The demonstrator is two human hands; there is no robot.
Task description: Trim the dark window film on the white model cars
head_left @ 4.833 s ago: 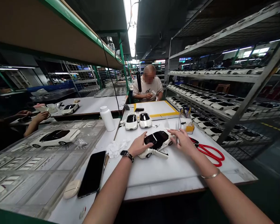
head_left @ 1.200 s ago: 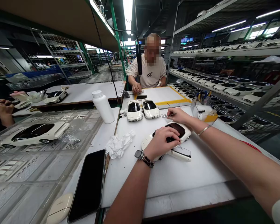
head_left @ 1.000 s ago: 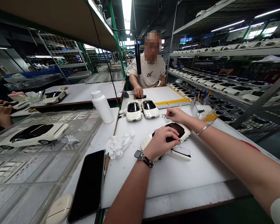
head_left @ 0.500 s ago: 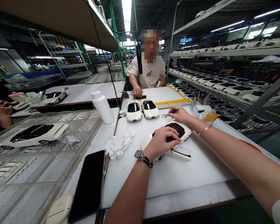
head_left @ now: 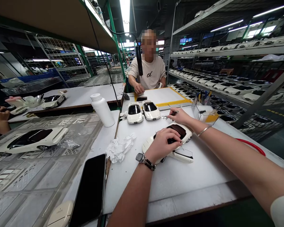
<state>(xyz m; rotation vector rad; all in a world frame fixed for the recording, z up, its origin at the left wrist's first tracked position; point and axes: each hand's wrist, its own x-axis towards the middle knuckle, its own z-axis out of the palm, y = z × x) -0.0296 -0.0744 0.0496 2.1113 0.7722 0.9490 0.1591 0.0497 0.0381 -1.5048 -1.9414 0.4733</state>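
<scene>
A white model car with a dark roof lies on the white worktop, its door swung out toward me. My left hand is curled over the car's near side, gripping it at the roof and door opening. Beyond the car, my right hand pinches a thin dark hand tool, which looks like tweezers. Its tip is largely hidden by the fingers. Small shiny parts lie just left of that hand. Two more white model cars stand side by side farther back.
To the left are crumpled white tissue, a white bottle, a phone and a clear tray bearing another car. A clear tool holder stands right. A person sits opposite; racks of cars line the right.
The view has shifted slightly. The person opposite has drawn a hand back from the dark block on the table. My left hand stays on the car; my right hand stays beside the small parts.
</scene>
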